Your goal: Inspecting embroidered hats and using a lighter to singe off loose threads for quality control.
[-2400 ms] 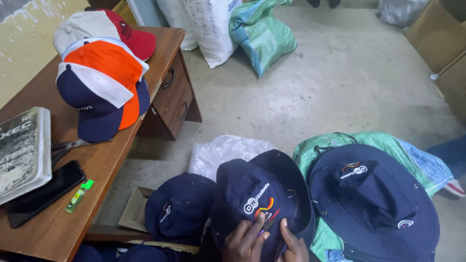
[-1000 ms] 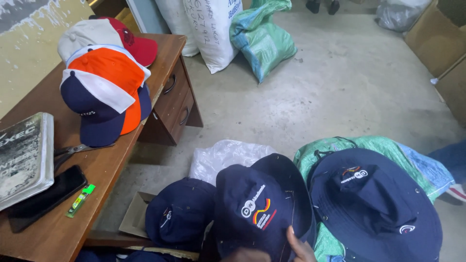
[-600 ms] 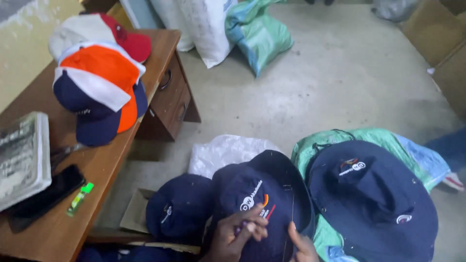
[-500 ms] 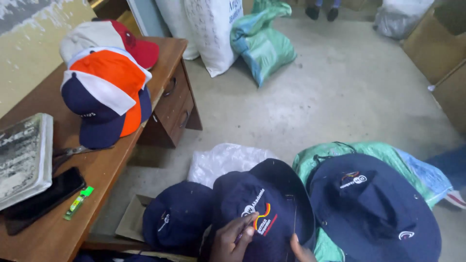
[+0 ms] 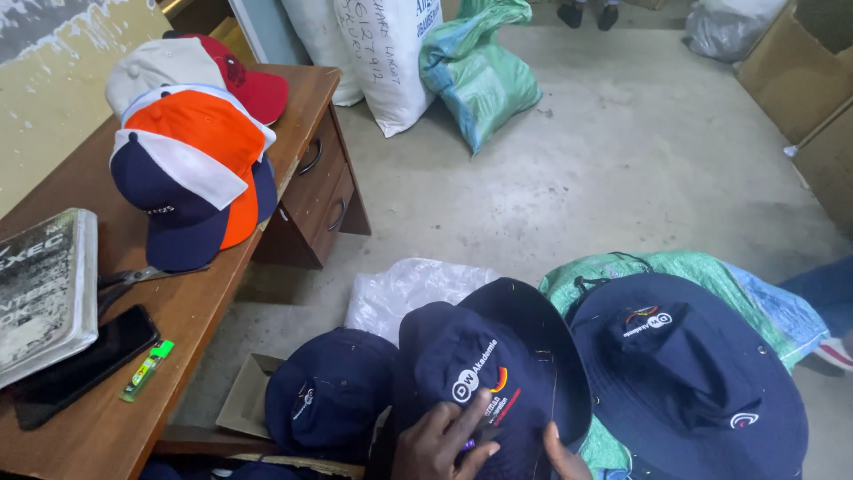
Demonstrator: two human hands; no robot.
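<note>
Only the hands show, low at the bottom edge of the view. The left hand (image 5: 440,440) lies palm down with fingers (image 5: 469,418) spread and stretched forward, the fingertips pressed flat; its grip is loose, not closed. Of the right hand (image 5: 562,455) just a thumb and part of the palm rise into view, close beside the left; its fingers are hidden.

Wooden desk (image 5: 204,311) at left: stacked caps (image 5: 191,164), book (image 5: 44,289), black phone (image 5: 80,364), green lighter (image 5: 147,371), scissors (image 5: 133,277) laid on top. Concrete floor (image 5: 604,169): sacks (image 5: 426,53), cardboard boxes (image 5: 800,80) set along edges.
</note>
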